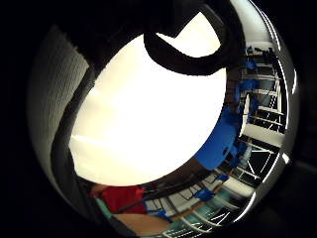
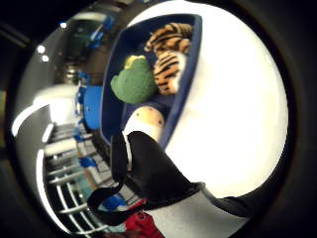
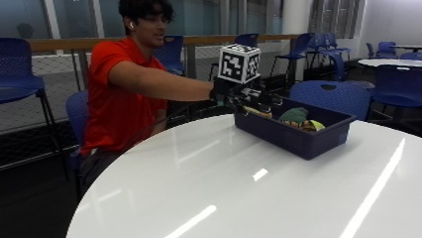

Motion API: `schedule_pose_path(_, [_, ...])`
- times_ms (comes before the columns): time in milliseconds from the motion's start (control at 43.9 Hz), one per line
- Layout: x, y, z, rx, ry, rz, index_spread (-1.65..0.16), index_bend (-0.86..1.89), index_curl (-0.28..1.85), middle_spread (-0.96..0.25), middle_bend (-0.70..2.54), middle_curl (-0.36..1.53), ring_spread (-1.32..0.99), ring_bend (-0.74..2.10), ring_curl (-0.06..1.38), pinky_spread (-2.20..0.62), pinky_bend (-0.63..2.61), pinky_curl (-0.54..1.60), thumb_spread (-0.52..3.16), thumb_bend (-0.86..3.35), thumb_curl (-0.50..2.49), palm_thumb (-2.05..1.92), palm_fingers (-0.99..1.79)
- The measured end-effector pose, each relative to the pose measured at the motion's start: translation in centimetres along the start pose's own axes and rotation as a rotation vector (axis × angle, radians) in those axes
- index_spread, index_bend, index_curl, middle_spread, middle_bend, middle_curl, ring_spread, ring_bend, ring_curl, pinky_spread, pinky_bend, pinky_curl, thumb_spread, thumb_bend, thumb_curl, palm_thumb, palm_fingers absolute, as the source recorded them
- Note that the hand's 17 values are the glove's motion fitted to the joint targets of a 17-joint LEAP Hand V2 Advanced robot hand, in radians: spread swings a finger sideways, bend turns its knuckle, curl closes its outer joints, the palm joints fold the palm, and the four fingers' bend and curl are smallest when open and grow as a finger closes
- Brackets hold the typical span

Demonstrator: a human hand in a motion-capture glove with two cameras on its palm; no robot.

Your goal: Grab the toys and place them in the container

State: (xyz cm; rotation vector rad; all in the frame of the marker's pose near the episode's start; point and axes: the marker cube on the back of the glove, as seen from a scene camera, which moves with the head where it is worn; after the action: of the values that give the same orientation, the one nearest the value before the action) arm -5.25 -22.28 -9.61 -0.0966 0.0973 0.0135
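Person in a red shirt (image 3: 112, 94) sat at a round white table (image 3: 250, 188); right arm stretched across it, gloved right hand (image 3: 240, 96) raised at the near end of the container (image 3: 293, 131), just above its rim. Container was a dark blue rectangular bin, standing on the table toward the far side from the camera. Fingers were mostly hidden behind the glove's gear in the outside view; could not tell whether they were spread or curled, nor whether anything was pinched between them.

Toys lay inside the container; thumb-side palm view looked down into it (image 2: 185, 99): a green plush toy (image 2: 133, 84) against a striped tiger plush (image 2: 168, 54), the two touching; a pale spotted toy (image 2: 146, 121) at the end of the bin nearest the hand, partly covered by the black strap. In the outside view only the green toy's top (image 3: 294, 115) and a yellow-green piece (image 3: 315, 125) showed above the rim.

Little-finger-side palm view held mostly bare white tabletop (image 1: 148, 114); blue chairs (image 3: 330, 96) stood beyond the table.
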Motion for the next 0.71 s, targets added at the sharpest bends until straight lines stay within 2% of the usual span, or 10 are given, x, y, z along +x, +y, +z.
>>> schedule_pose_path(501, [8.3, 6.6, 3.6, 0.054, 0.044, 0.042, -0.33, 0.15, 0.3, -0.08, 0.13, 0.29, 0.02, 0.14, 0.27, 0.1, 0.83, 0.3, 0.98, -0.09, 0.21, -0.13, -0.23])
schedule_pose_path(706, [13.0, 9.0, 3.4, 0.066, 0.02, 0.124, -0.34, 0.15, 0.29, -0.08, 0.13, 0.27, 0.01, 0.14, 0.25, 0.09, 0.8, 0.3, 0.98, -0.09, 0.19, -0.12, -0.21])
